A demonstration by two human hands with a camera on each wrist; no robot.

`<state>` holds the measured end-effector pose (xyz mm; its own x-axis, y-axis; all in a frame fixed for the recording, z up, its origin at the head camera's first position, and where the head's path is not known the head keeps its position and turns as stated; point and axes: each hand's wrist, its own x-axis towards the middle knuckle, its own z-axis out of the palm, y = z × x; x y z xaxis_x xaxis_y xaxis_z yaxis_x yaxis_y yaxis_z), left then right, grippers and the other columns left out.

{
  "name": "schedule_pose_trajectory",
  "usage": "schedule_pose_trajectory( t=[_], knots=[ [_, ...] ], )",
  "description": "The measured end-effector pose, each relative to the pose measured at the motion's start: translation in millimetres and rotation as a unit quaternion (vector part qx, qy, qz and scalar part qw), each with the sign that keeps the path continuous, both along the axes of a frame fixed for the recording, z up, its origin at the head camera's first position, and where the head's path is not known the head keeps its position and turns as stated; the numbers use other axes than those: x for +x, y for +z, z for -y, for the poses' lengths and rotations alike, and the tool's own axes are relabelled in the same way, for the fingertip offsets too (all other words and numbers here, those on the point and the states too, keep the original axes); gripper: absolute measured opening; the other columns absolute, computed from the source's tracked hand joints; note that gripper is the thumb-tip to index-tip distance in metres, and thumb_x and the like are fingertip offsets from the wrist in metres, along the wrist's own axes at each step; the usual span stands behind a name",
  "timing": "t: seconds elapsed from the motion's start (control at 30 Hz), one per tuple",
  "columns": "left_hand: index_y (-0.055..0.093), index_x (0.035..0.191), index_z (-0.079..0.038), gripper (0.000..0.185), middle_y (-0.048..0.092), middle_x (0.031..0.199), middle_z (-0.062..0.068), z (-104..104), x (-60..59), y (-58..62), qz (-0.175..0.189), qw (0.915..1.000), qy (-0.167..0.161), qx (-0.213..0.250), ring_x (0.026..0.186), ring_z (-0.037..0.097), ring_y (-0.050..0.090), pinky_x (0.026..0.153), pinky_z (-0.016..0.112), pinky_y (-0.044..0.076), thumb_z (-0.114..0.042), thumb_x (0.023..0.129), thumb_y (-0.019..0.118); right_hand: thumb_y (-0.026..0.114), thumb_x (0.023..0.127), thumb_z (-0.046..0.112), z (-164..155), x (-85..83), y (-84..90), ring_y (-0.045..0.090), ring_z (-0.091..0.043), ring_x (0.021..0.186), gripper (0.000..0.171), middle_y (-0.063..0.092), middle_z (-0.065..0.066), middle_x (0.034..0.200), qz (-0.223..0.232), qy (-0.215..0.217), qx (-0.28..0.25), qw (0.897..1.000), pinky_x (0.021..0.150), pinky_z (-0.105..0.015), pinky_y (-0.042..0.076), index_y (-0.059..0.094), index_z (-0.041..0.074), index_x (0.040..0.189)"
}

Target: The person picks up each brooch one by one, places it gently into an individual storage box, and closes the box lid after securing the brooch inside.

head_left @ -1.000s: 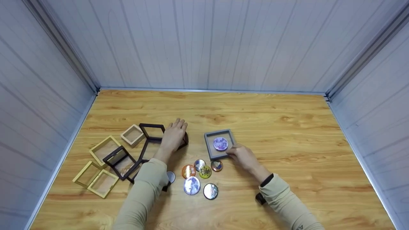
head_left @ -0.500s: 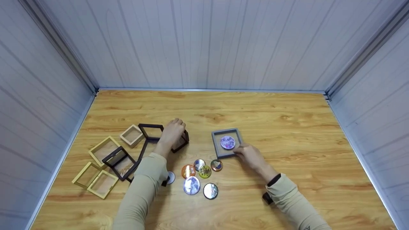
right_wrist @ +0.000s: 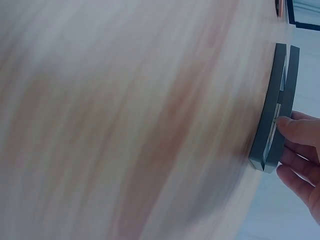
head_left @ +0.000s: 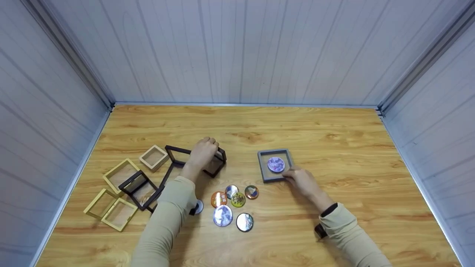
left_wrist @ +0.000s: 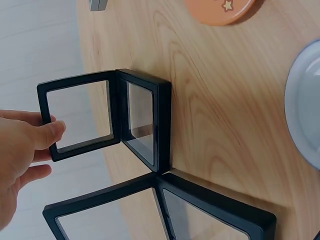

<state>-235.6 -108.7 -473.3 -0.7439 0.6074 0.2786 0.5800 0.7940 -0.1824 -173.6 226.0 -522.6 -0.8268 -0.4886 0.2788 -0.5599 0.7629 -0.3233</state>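
Observation:
My left hand (head_left: 202,155) pinches the raised lid of a small hinged black display frame (left_wrist: 162,120) between thumb and fingers. That frame stands unfolded on the wooden table, its clear film windows facing apart. A larger black display frame (left_wrist: 220,198), also unfolded, stands against it in the left wrist view. My right hand (head_left: 305,184) grips the near right corner of a grey display frame (head_left: 274,151). A round purple badge (head_left: 276,164) lies within that frame. In the right wrist view, the grey frame (right_wrist: 269,107) appears edge-on with its two halves slightly apart.
Several round badges, among them an orange badge (head_left: 219,199) and a yellow badge (head_left: 238,199), lie between my forearms. At left are yellow frames (head_left: 119,214), another black frame (head_left: 139,189) and a beige frame (head_left: 153,157). Pale panels (head_left: 241,52) wall the table.
My right hand has slid the grey display frame and its purple badge to the right. My left fingers have curled onto the small black display frame, which has shifted slightly right.

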Motion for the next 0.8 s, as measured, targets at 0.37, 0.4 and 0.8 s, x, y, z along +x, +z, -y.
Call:
schedule_pose_trajectory(
  t=[0.37, 0.4, 0.8],
  knots=[
    [0.064, 0.088, 0.000, 0.017, 0.060, 0.087, 0.013, -8, 2.5, -1.0, 0.037, 0.9979, 0.032, 0.043, 0.083, 0.026, 0.054, 0.072, 0.034, 0.048, 0.011, 0.079, 0.054, 0.066, 0.074, -0.004, -23, 1.3, 0.1, 0.060, -0.024, 0.074, 0.015, 0.062, -0.007, 0.080, 0.016, -0.046, -0.014, 0.999, 0.066, -0.036, 0.050, 0.070, 0.004, 0.085],
    [0.064, 0.088, 0.000, 0.017, 0.060, 0.087, 0.013, -8, 3.1, -1.1, 0.042, 0.9973, 0.034, 0.049, 0.082, 0.027, 0.054, 0.071, 0.034, 0.049, 0.011, 0.079, 0.054, 0.066, 0.074, -0.005, -24, 1.6, 0.6, 0.060, -0.024, 0.074, 0.015, 0.062, -0.007, 0.079, 0.020, -0.050, -0.016, 0.998, 0.066, -0.036, 0.050, 0.070, 0.004, 0.085],
    [0.063, 0.090, 0.003, 0.012, 0.060, 0.089, 0.014, -12, 7.6, -4.0, 0.097, 0.9888, 0.059, 0.098, 0.085, 0.027, 0.056, 0.070, 0.033, 0.050, -0.003, 0.080, 0.062, 0.065, 0.075, -0.003, -48, 0.3, 4.5, 0.060, -0.027, 0.076, 0.014, 0.064, -0.010, 0.080, 0.045, -0.079, -0.021, 0.996, 0.068, -0.040, 0.049, 0.070, 0.003, 0.086]
  ],
)
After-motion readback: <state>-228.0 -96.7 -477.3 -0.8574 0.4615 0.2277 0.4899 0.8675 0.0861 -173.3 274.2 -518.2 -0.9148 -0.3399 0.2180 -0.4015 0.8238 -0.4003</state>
